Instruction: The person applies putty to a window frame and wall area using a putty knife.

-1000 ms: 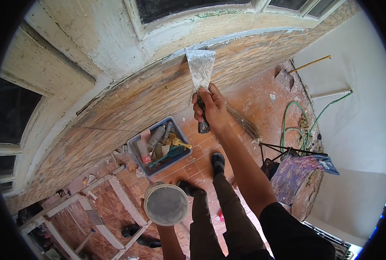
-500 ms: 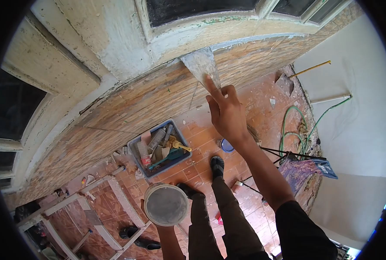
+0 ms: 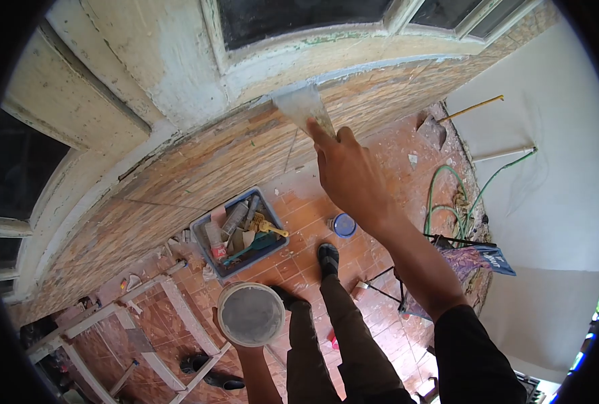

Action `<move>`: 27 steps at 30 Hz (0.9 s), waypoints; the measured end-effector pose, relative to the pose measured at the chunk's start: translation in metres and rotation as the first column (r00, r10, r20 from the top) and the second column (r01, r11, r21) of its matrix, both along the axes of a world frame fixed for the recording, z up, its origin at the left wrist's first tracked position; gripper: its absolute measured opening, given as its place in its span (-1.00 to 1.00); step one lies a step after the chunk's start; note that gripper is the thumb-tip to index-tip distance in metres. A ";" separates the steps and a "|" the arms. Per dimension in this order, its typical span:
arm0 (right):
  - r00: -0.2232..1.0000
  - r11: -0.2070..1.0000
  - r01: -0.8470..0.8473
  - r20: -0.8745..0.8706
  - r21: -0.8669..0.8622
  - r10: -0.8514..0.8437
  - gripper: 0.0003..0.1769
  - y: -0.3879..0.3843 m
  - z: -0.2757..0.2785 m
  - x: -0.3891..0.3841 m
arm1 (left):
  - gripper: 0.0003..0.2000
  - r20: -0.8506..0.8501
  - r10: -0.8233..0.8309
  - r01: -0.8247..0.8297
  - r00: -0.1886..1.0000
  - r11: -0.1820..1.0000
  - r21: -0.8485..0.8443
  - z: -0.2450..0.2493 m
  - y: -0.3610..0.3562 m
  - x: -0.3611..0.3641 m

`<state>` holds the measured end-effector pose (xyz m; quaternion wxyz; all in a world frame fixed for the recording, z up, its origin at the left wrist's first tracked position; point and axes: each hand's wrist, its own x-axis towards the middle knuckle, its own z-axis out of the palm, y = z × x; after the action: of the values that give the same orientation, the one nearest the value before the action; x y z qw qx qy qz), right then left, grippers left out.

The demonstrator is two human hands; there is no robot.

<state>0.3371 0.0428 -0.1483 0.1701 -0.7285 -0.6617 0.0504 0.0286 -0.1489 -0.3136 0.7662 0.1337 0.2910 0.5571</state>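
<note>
My right hand (image 3: pixel 355 174) is closed around a wide putty knife (image 3: pixel 301 106), index finger stretched along it. The blade's front edge lies at the joint between the pale, worn window frame (image 3: pixel 185 81) and the brown stone-patterned wall (image 3: pixel 198 151) below. Low in the view, my left hand (image 3: pixel 244 347) supports a round white tub (image 3: pixel 251 314) from underneath and the side. Smooth grey paste fills the part of the tub that shows. Most of the left fingers are hidden beneath it.
A blue-grey crate (image 3: pixel 239 269) of tools and bottles stands by the wall. Near my feet is a blue-lidded can (image 3: pixel 344 225). A white-spattered wooden ladder (image 3: pixel 188 316) lies at lower left. Right are a green hose (image 3: pixel 431 192), a folding chair (image 3: pixel 457 259) and a shovel (image 3: pixel 434 131).
The whole view has shifted slightly left. My right hand has turned, and the putty knife slants more to the left at the joint. The left hand keeps hold of the tub.
</note>
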 end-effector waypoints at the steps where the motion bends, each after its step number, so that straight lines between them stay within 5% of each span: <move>1: 0.999 0.999 -0.032 -0.005 -0.034 0.032 -0.48 -0.009 -0.003 0.000 | -0.27 0.001 0.006 -0.006 1.000 1.000 0.003 0.003 0.002 0.000; 3: 0.995 0.990 -0.097 -0.023 -0.106 0.095 -0.50 -0.029 -0.014 0.004 | -0.26 0.130 0.306 -0.227 0.943 0.879 -0.418 0.014 0.008 0.010; 5: 0.995 0.998 -0.069 -0.071 0.007 0.070 -0.50 -0.033 -0.015 0.007 | -0.26 0.226 0.312 -0.199 0.923 0.889 -0.413 0.014 0.013 0.015; 7: 0.994 0.993 -0.046 -0.095 0.105 0.056 -0.50 -0.030 -0.021 0.006 | -0.26 0.259 -0.033 0.025 0.965 0.999 0.035 0.005 0.005 0.009; 12: 0.993 0.961 -0.045 -0.093 0.271 0.073 -0.48 0.017 -0.053 0.012 | -0.26 0.231 0.033 -0.021 0.972 0.998 -0.057 -0.017 -0.005 -0.004; 19: 1.000 0.997 0.014 -0.023 0.071 -0.013 -0.47 0.009 -0.025 -0.003 | -0.28 -0.031 0.042 -0.043 0.999 0.999 -0.031 -0.012 -0.008 -0.016; 22: 0.999 0.999 -0.039 -0.033 -0.015 0.039 -0.51 -0.010 -0.015 -0.004 | -0.29 0.012 0.020 -0.022 1.000 0.995 0.097 -0.009 -0.003 -0.013; 24: 0.992 0.984 -0.123 -0.030 -0.130 0.120 -0.55 -0.029 -0.016 -0.001 | -0.29 0.081 0.053 -0.052 0.995 0.999 -0.010 -0.013 -0.002 -0.015; 27: 0.994 0.997 -0.058 -0.095 -0.058 0.052 -0.59 -0.035 -0.009 -0.007 | -0.30 0.179 0.100 -0.083 0.979 0.991 -0.100 -0.019 0.002 -0.013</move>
<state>0.3299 0.0073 -0.1568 0.1771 -0.7116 -0.6711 0.1094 0.0156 -0.1466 -0.3322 0.7686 0.0328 0.2503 0.5879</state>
